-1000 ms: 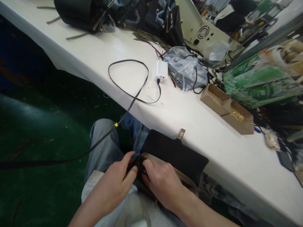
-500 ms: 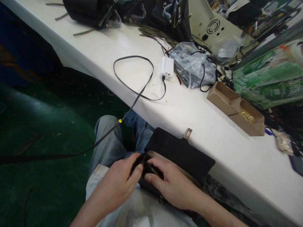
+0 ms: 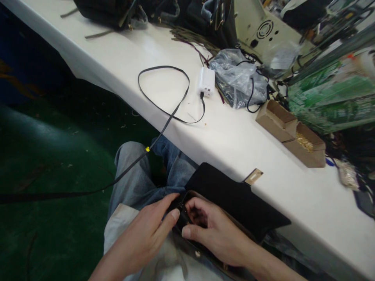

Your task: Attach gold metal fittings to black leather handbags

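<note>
A black bag (image 3: 234, 199) lies on my lap with its flap folded back against the table edge. A metal clasp plate (image 3: 254, 176) sticks out from the flap. My left hand (image 3: 155, 224) grips the bag's left end, thumb on the near side and fingers partly hidden behind it. Inside the opening is my right hand (image 3: 212, 228), its fingers curled and its thumb at the near rim. Whether anything is between the right fingers is too dark to tell.
On the white table (image 3: 231, 140) lie a white power bank (image 3: 206, 82) with a looping black cable (image 3: 164, 130), a plastic bag (image 3: 240, 78) and cardboard boxes (image 3: 304, 150). Black bags (image 3: 193, 19) stand at the back.
The bag's flap and clasp have shifted right and tilted more. My right hand's fingers have curled and its thumb has moved slightly down and right. My left hand has moved slightly right.
</note>
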`<action>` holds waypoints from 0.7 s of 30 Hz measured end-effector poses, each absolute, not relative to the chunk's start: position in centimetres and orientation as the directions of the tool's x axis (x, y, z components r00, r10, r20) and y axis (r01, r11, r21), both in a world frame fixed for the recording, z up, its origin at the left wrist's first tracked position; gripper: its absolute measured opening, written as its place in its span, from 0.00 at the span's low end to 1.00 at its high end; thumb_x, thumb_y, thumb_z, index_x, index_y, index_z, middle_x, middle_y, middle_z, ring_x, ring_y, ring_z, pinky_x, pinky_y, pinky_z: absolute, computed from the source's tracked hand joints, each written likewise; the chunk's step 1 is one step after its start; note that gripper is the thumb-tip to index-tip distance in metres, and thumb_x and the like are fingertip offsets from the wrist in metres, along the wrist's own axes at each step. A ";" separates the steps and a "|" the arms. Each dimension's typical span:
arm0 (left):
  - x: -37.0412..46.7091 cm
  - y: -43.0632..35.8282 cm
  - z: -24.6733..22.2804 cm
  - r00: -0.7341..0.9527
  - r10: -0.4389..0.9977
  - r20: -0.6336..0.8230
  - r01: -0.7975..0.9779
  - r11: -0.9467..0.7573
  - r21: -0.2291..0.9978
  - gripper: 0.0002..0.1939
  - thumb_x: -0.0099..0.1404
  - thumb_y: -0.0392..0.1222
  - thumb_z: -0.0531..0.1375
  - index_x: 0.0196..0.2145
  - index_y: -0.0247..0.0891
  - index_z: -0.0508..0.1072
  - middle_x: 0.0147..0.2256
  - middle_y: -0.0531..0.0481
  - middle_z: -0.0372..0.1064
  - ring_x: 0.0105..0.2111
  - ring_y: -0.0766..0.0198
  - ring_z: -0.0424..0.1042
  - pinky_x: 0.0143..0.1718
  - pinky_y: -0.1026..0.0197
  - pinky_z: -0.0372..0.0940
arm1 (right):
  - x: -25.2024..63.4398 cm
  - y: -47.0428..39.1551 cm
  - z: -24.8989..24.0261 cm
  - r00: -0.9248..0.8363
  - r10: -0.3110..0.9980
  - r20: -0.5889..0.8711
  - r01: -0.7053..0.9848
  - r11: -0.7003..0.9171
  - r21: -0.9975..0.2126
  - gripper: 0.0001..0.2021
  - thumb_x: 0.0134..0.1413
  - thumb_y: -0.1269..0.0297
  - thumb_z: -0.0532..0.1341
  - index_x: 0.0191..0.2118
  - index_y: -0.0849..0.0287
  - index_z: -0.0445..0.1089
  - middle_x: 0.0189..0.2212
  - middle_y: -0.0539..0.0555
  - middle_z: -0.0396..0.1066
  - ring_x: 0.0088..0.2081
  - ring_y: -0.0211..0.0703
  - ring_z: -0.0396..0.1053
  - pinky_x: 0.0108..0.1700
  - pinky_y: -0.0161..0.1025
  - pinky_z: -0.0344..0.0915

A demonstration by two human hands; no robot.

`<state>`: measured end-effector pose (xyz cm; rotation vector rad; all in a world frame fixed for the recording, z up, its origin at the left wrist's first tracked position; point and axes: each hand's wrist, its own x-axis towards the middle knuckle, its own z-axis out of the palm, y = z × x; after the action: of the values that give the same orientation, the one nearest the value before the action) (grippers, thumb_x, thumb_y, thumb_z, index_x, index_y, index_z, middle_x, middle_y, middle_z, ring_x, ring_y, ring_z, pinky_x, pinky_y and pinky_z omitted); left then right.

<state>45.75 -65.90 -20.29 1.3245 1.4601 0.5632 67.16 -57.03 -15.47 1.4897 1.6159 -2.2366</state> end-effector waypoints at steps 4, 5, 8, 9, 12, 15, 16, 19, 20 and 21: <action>45.8 -66.2 -20.3 0.165 0.911 -0.377 0.446 0.272 0.853 0.29 0.83 0.60 0.48 0.73 0.48 0.66 0.69 0.47 0.73 0.68 0.52 0.73 0.70 0.44 0.70 | 67.3 -57.3 -15.8 -0.519 0.524 -0.676 0.460 -0.495 -0.737 0.09 0.57 0.67 0.71 0.42 0.56 0.73 0.37 0.47 0.71 0.39 0.40 0.66 0.42 0.38 0.63; 45.9 -66.3 -20.2 0.168 0.914 -0.369 0.451 0.261 0.853 0.29 0.83 0.59 0.48 0.73 0.48 0.66 0.68 0.46 0.73 0.67 0.51 0.74 0.70 0.44 0.70 | 67.3 -57.3 -15.8 -0.514 0.533 -0.672 0.457 -0.492 -0.741 0.10 0.56 0.67 0.72 0.42 0.56 0.74 0.37 0.47 0.72 0.39 0.40 0.66 0.42 0.38 0.63; 46.1 -66.4 -19.8 0.169 0.927 -0.334 0.471 0.222 0.854 0.28 0.83 0.57 0.48 0.73 0.46 0.66 0.66 0.44 0.76 0.64 0.51 0.77 0.67 0.45 0.72 | 67.5 -57.1 -16.2 -0.518 0.557 -0.650 0.474 -0.445 -0.760 0.10 0.56 0.67 0.72 0.42 0.56 0.74 0.36 0.47 0.72 0.38 0.40 0.66 0.41 0.37 0.63; 46.2 -66.3 -19.7 0.172 0.928 -0.330 0.478 0.214 0.852 0.28 0.83 0.56 0.48 0.73 0.46 0.65 0.64 0.43 0.77 0.63 0.50 0.78 0.66 0.46 0.73 | 67.5 -57.0 -16.4 -0.519 0.565 -0.641 0.487 -0.421 -0.765 0.09 0.56 0.67 0.72 0.42 0.56 0.74 0.35 0.47 0.72 0.38 0.39 0.66 0.40 0.37 0.62; 46.3 -66.1 -19.5 0.173 0.922 -0.346 0.498 0.221 0.838 0.26 0.83 0.55 0.47 0.71 0.45 0.64 0.61 0.41 0.79 0.59 0.49 0.81 0.60 0.47 0.77 | 67.5 -56.8 -16.6 -0.511 0.582 -0.633 0.526 -0.371 -0.765 0.05 0.60 0.68 0.69 0.41 0.57 0.75 0.34 0.46 0.72 0.36 0.39 0.66 0.38 0.36 0.61; 46.5 -66.2 -20.1 0.148 0.929 -0.338 0.499 0.224 0.837 0.23 0.83 0.52 0.47 0.69 0.44 0.63 0.60 0.40 0.80 0.59 0.51 0.81 0.58 0.48 0.78 | 67.3 -56.7 -16.3 -0.489 0.616 -0.617 0.545 -0.336 -0.768 0.02 0.63 0.67 0.68 0.40 0.57 0.75 0.33 0.47 0.73 0.36 0.39 0.68 0.37 0.36 0.62; 46.5 -66.4 -20.5 0.137 0.938 -0.320 0.494 0.215 0.842 0.22 0.83 0.51 0.48 0.69 0.45 0.63 0.61 0.40 0.79 0.60 0.51 0.81 0.58 0.49 0.78 | 67.2 -56.8 -16.1 -0.481 0.633 -0.607 0.556 -0.315 -0.769 0.02 0.63 0.66 0.68 0.40 0.57 0.76 0.33 0.47 0.73 0.37 0.40 0.69 0.37 0.36 0.63; 46.7 -67.3 -21.9 0.090 0.969 -0.228 0.456 0.164 0.875 0.23 0.81 0.48 0.51 0.69 0.49 0.62 0.60 0.41 0.80 0.59 0.49 0.82 0.57 0.49 0.80 | 66.6 -57.3 -15.6 -0.470 0.676 -0.568 0.592 -0.236 -0.771 0.02 0.63 0.68 0.68 0.41 0.56 0.78 0.33 0.47 0.77 0.36 0.40 0.73 0.37 0.34 0.64; 46.8 -67.4 -22.4 0.082 0.977 -0.197 0.426 0.144 0.893 0.23 0.79 0.47 0.53 0.68 0.51 0.64 0.58 0.43 0.82 0.56 0.48 0.84 0.55 0.48 0.81 | 66.5 -57.4 -15.6 -0.477 0.682 -0.555 0.600 -0.209 -0.772 0.05 0.62 0.69 0.68 0.43 0.56 0.79 0.34 0.47 0.79 0.37 0.40 0.75 0.37 0.34 0.65; 46.9 -67.4 -22.9 0.089 0.980 -0.179 0.386 0.132 0.913 0.22 0.76 0.47 0.56 0.66 0.54 0.67 0.55 0.47 0.84 0.52 0.46 0.85 0.51 0.48 0.83 | 66.4 -57.4 -15.7 -0.493 0.682 -0.541 0.605 -0.178 -0.776 0.08 0.61 0.68 0.70 0.46 0.55 0.80 0.37 0.48 0.81 0.38 0.41 0.77 0.38 0.33 0.67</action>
<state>46.90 -67.41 -22.88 1.4147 1.4595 0.7900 66.39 -57.45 -15.74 1.6127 2.0551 -1.8614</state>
